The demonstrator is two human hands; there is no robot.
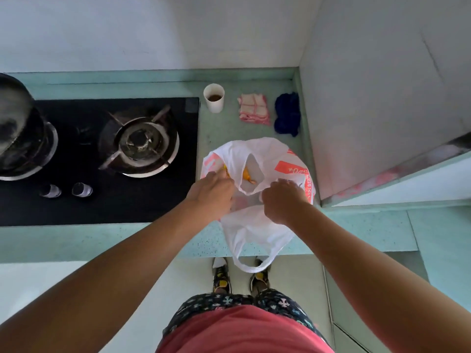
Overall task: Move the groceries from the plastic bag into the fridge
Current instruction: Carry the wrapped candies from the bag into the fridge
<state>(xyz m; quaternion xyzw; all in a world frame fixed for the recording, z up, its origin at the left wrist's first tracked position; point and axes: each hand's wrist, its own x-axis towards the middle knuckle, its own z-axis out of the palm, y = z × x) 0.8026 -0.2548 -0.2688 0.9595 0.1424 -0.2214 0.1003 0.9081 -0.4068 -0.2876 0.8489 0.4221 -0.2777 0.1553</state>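
Note:
A white plastic bag [254, 225] with orange-red print lies on the pale green counter [153, 240], one handle hanging over the front edge. My left hand [212, 191] grips the bag's left rim and my right hand [283, 200] pinches its right rim, holding the mouth apart. Inside the opening something orange-yellow [247, 174] shows; what it is I cannot tell. The fridge is not in view.
A black gas hob [102, 161] fills the counter's left, with a pot [15, 123] on its far-left burner. Behind the bag stand a white paper cup [214, 98], a folded pink-and-white cloth [254, 109] and a blue cloth [288, 113]. A wall [382, 98] rises on the right.

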